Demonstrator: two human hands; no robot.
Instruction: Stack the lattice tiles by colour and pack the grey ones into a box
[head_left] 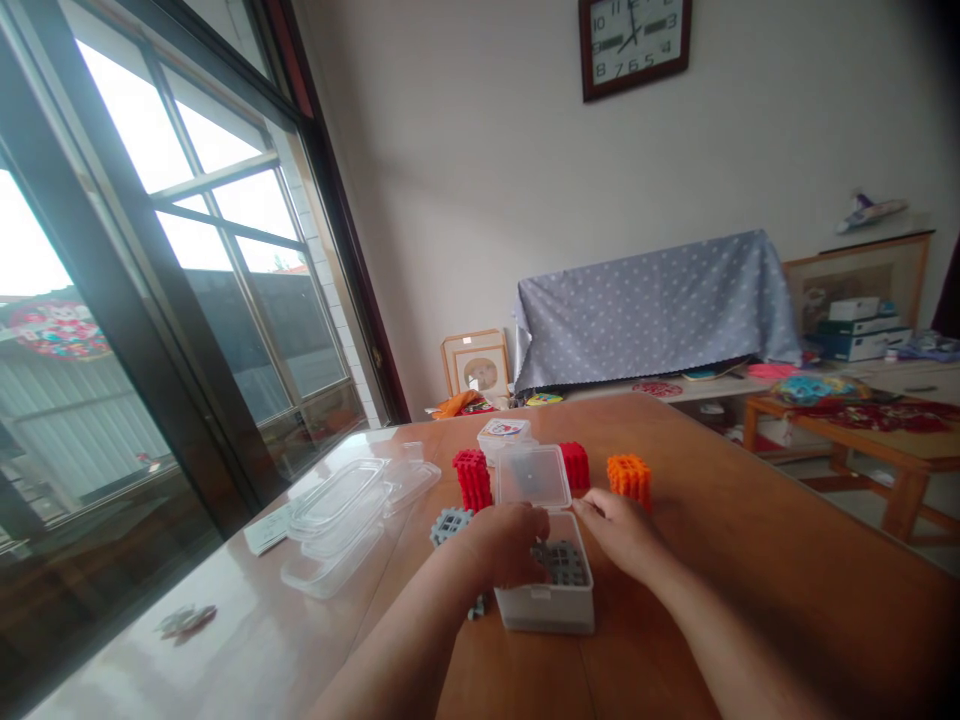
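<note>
A clear plastic box [547, 612] stands on the table with its lid [533, 476] tipped open at the back. Grey latticed building pieces [568, 563] lie inside it. My left hand [516, 545] reaches over the box's left wall, its fingers curled at a grey piece; the fingertips are partly hidden. At the back right corner, my right hand [616, 518] pinches the box's rim near the lid. More grey pieces [450, 525] lie left of the box, some partly behind my left forearm.
Behind the box stand a dark red block stack [472, 478], a red stack [575, 466], an orange stack [629, 480] and a smaller clear box [504, 436]. Clear lids and containers [337, 505] are piled at the left, with a small plastic bag [186, 620] nearer me.
</note>
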